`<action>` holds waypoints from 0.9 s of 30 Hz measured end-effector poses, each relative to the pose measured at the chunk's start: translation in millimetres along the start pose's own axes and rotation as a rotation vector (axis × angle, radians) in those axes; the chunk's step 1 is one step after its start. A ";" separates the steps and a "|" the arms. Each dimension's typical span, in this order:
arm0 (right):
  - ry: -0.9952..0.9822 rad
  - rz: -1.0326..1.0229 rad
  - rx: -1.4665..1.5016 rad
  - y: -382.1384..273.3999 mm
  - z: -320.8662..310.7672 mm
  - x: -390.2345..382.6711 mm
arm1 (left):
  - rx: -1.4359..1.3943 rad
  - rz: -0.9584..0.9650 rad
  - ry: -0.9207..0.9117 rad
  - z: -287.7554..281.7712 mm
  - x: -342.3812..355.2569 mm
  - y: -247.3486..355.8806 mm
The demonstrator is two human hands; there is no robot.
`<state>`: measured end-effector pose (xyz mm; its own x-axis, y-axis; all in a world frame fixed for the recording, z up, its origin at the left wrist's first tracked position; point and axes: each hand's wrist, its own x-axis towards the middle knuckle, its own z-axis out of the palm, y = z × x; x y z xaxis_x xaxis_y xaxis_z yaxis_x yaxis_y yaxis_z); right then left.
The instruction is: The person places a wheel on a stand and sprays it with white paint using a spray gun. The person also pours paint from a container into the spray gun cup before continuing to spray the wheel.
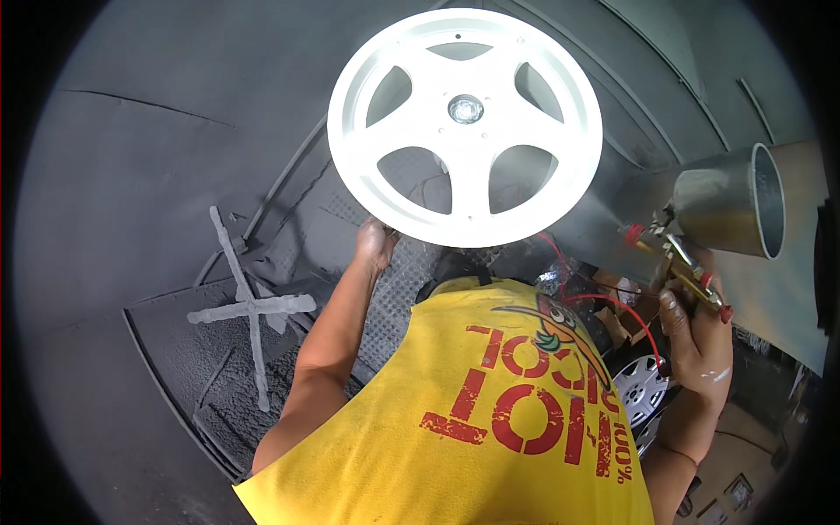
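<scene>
A white five-spoke wheel rim fills the top middle, its face toward me, with a bright metallic piece in its centre hole. My right hand is closed round the handle of a spray gun at the right. The gun carries a grey metal cup, and its red-ringed nozzle faces the wheel rim. A pale mist hangs between nozzle and rim. Just below the wheel's lower left edge is my left hand; its fingers are mostly hidden, so I cannot tell what they hold.
A red hose curves below the gun near my right wrist. At the left stands a grey-coated cross-shaped stand. Silver wheels sit low at my right side. Grey sheeting covers the left wall, and a tan panel stands at the right.
</scene>
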<state>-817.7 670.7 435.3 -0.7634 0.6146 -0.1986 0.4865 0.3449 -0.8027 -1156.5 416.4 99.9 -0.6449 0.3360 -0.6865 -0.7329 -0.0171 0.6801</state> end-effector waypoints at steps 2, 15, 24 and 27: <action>0.039 0.029 0.037 0.0 1.5 0.1 | 0.001 -0.009 -0.018 -1.8 0.3 -2.1; -0.012 -0.139 -0.168 9.9 10.2 -16.7 | -0.089 -0.152 -0.070 23.5 -32.4 -40.8; 0.041 -0.088 -0.027 -5.2 34.3 -15.4 | 0.162 -0.348 -0.330 31.9 -45.8 -68.0; -0.093 -0.170 -0.034 -15.5 32.9 -14.8 | 0.138 -0.329 -0.294 34.9 -50.0 -69.0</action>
<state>-828.0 632.9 432.2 -0.8708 0.4781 -0.1141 0.3602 0.4627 -0.8100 -1066.1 433.6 96.3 -0.2793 0.5555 -0.7832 -0.8400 0.2538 0.4796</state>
